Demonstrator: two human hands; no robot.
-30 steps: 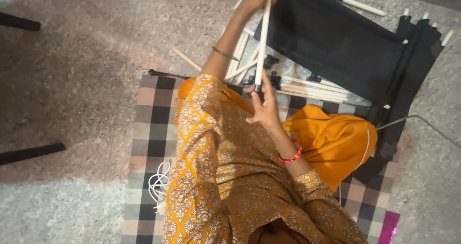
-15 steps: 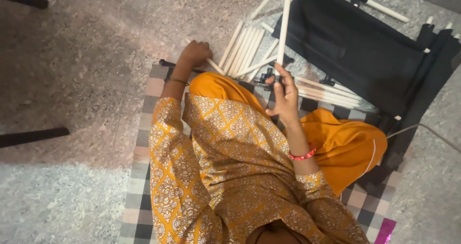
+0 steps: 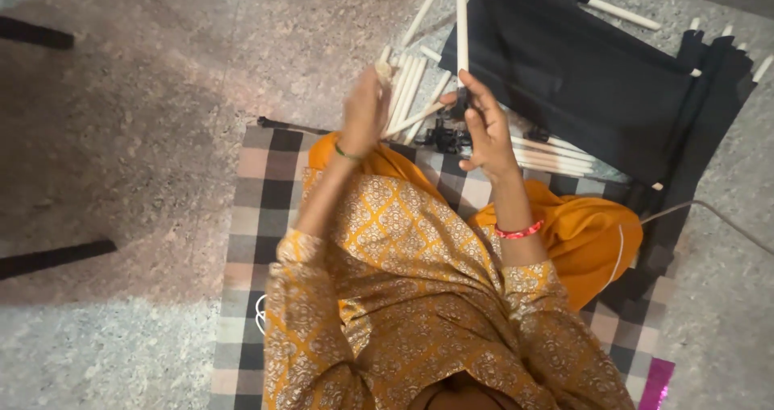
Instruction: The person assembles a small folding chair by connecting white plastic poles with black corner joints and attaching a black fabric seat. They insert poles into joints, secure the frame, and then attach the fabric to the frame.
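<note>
Up comes our left hand point(image 3: 364, 108) from the checked mat point(image 3: 262, 208); now it is closed on a short white stick point(image 3: 413, 120). We sit by big black cloth point(image 3: 597, 79) and a pile of white sticks point(image 3: 407, 83). Our right hand point(image 3: 484, 128) curls around a long white stick point(image 3: 461, 23) that stands up straight.
</note>
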